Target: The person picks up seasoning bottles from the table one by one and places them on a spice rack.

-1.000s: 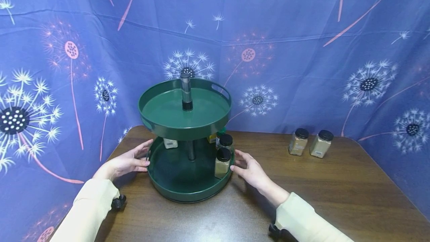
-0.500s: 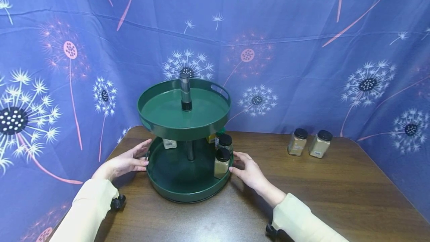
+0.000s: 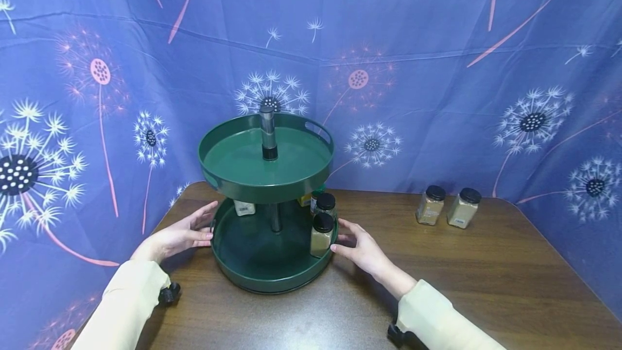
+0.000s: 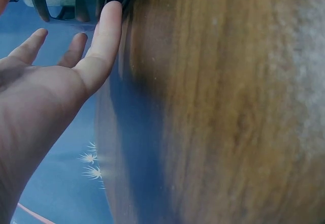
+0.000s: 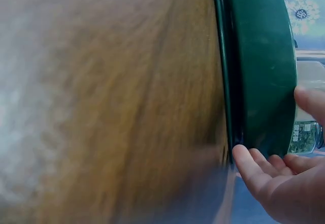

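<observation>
A green two-tier round stand stands on the table, its upper tray [image 3: 272,193] above a lower tray [image 3: 271,284] on a central metal post. My left hand [image 3: 177,237] is at the lower tray's left side, fingers extended and fingertips right at the rim. Opposite it, my right hand [image 3: 362,251] touches the right side. Its thumb lies at the rim and its fingertips along the outer wall, as the right wrist view shows. Beside that thumb, inside the lower tray, sits a black-lidded spice jar [image 3: 321,242], with another black-lidded jar [image 3: 325,203] behind it.
A white jar [image 3: 244,208] and a yellow-labelled item [image 3: 305,200] are partly hidden under the upper tray. Two black-lidded spice jars [image 3: 430,207] [image 3: 464,209] stand at the back right of the wooden table [image 3: 486,285]. A blue patterned cloth [image 3: 423,96] hangs behind.
Both hands stay at the sides of the lower tray. The right thumb has shifted slightly toward the front along the rim, and the white jar appears slightly further left.
</observation>
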Demonstrator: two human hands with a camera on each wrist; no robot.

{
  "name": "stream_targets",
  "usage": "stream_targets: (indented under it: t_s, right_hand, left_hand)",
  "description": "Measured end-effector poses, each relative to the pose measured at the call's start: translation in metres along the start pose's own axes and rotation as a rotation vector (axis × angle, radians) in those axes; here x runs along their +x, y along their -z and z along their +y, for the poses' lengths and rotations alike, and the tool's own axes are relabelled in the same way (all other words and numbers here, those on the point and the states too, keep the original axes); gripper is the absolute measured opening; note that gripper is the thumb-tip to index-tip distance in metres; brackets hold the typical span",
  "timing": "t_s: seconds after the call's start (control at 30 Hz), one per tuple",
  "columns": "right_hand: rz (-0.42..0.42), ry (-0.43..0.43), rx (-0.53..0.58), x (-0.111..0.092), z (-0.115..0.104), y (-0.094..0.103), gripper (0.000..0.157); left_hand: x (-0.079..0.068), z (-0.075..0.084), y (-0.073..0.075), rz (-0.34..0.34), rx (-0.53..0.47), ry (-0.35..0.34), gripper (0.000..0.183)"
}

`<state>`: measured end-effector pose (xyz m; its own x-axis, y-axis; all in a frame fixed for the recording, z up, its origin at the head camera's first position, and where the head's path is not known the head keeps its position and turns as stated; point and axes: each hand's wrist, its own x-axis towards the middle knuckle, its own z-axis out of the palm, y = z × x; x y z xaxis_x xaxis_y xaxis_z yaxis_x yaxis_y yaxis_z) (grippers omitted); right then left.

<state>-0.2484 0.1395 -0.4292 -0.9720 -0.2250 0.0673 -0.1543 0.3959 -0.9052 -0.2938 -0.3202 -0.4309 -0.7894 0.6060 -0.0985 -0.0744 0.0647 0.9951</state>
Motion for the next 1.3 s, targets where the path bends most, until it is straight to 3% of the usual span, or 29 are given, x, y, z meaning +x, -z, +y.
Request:
stream_targets:
  t_s: [0.33, 0.8, 1.3]
  right_hand:
    - [-0.03, 0.071, -0.05, 0.0, 0.006, -0.003, 0.089]
    - [-0.034, 0.114, -0.11, 0.008, 0.01, -0.001, 0.089]
    - [-0.154, 0.044, 0.144, 0.02, 0.019, 0.01, 0.083]
  left_hand:
    - [0.0, -0.001, 0.002, -0.019, -0.029, -0.027, 0.087]
    - [0.0, -0.004, 0.004, -0.047, -0.048, -0.052, 0.087]
    - [0.001, -0.004, 0.0, 0.002, 0.027, -0.019, 0.088]
